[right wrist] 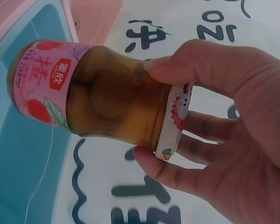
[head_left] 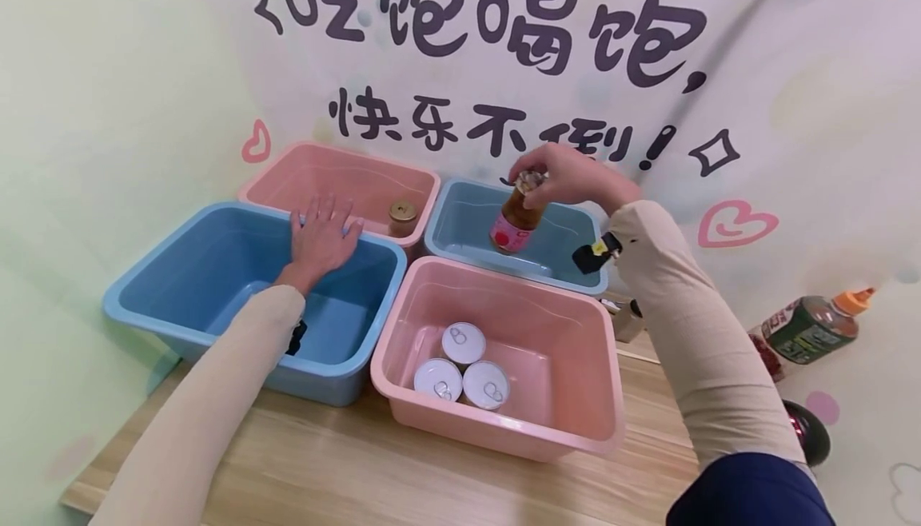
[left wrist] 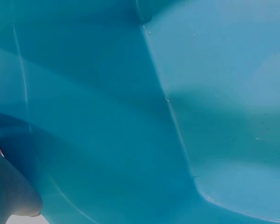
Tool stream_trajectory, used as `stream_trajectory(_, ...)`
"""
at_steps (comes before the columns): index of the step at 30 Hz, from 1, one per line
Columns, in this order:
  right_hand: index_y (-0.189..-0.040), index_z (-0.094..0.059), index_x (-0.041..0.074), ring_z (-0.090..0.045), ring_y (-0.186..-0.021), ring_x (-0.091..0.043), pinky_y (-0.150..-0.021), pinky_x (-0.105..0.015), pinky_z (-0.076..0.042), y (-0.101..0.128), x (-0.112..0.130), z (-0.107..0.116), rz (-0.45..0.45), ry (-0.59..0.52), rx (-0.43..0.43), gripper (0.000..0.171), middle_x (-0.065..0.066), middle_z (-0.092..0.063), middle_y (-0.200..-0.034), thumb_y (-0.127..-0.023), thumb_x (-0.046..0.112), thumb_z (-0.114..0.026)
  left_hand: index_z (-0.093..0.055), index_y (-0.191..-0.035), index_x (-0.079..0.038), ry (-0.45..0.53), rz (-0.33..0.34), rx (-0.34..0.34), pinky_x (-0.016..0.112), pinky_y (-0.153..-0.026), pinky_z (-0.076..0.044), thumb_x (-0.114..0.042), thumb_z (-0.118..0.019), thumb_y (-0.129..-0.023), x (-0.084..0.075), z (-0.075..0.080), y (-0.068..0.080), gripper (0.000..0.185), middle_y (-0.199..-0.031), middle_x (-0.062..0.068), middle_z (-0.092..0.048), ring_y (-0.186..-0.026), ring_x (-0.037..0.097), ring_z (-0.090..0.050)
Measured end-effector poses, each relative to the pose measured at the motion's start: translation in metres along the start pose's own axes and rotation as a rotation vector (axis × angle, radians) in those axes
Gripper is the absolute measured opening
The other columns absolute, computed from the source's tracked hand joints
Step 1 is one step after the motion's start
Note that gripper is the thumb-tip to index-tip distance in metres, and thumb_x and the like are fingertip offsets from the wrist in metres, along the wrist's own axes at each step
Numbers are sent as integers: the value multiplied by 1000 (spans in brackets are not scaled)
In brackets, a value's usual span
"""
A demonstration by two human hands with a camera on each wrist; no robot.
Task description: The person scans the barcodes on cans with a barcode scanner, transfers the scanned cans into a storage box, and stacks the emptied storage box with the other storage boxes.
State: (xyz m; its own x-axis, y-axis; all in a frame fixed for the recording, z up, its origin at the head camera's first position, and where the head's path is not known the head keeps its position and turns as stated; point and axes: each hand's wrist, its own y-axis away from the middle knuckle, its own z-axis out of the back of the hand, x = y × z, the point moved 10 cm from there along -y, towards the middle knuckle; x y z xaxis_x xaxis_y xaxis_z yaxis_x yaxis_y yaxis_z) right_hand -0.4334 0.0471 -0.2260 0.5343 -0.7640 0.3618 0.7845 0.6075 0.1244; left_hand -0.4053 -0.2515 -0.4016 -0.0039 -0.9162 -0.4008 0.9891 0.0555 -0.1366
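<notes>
My right hand [head_left: 568, 178] grips a glass jar [head_left: 512, 226] by its lid, over the small blue bin [head_left: 572, 246] at the back right. In the right wrist view, the jar [right wrist: 107, 93] has a pink fruit label and amber contents; thumb and fingers curl round its patterned lid [right wrist: 172, 121]. My left hand [head_left: 324, 242] rests with fingers spread on the back rim of the large blue bin [head_left: 209, 270]. Part of that hand [left wrist: 14, 191] shows at the left wrist view's edge, by blue plastic.
Three ring-pull cans [head_left: 464, 342] sit in the front pink bin [head_left: 528, 374]. The back pink bin [head_left: 309, 182] holds a gold-lidded container [head_left: 402, 218]. An orange-capped bottle [head_left: 813, 330] stands far right on the wooden table [head_left: 309, 462]. A printed wall sheet [head_left: 460, 78] hangs behind.
</notes>
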Motion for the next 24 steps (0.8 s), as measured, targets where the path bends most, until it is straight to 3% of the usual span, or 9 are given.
stream_trajectory(14,-120,-70,9,-59,-101,-30,-86,-39,-57,-63,42,-16,72,-79,-46,35,-13,-64,-121,-85,6,-70,-22,-159,-11,-19,3,-16,68,-120,4,-44,-33,-105,5,0,-1,65,-167,22,-10,-154,45,-2)
stream_trajectory(24,-119,-70,8,-59,-100,-28,-79,-33,-56,-93,69,-31,162,-154,-105,34,-12,-65,-120,-86,8,-71,-24,-159,-12,-19,1,-25,67,-120,6,-45,-34,-105,5,-2,-2,64,-167,22,-14,-154,44,-5)
